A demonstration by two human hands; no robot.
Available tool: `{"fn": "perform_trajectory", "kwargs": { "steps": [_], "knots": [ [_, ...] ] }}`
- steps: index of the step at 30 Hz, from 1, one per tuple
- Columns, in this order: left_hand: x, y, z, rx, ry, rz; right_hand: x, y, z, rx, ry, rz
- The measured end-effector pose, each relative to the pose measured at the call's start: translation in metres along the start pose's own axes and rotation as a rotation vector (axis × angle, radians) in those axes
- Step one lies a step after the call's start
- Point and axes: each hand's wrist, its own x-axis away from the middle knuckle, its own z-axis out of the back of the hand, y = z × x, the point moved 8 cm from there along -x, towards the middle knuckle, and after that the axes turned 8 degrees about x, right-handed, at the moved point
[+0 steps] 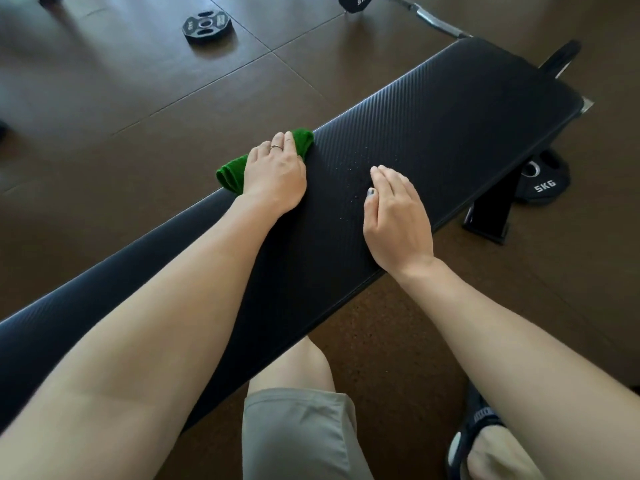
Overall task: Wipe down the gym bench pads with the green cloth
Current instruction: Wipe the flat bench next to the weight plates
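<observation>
Two plates (538, 183) read "5KG"; hands press green cloth (231, 174), bench pad (433, 109).

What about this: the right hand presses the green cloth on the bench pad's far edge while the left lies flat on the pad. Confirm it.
Hands are swapped. In the head view, the left hand presses the green cloth on the bench pad's far edge, while the right hand lies flat on the pad.
</observation>
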Motion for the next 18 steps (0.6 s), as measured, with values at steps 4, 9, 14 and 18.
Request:
{"fn": "perform_trajectory", "kwargs": {
  "steps": [4,9,14,18],
  "knots": [
    [0.031,0.029,-0.009,0.014,0.032,-0.145,-0.001,0.006,0.003,-0.05,0.046,-0.048],
    [0.085,0.049,-0.014,0.138,0.084,-0.357,-0.002,0.028,0.011,0.005,0.032,-0.1],
    [0.101,0.058,-0.003,0.234,0.059,-0.478,0.001,0.042,0.005,0.059,-0.012,-0.068],
    [0.071,0.041,0.017,0.3,-0.03,-0.606,0.001,0.041,0.004,0.086,0.005,-0.066]
  ]
}}
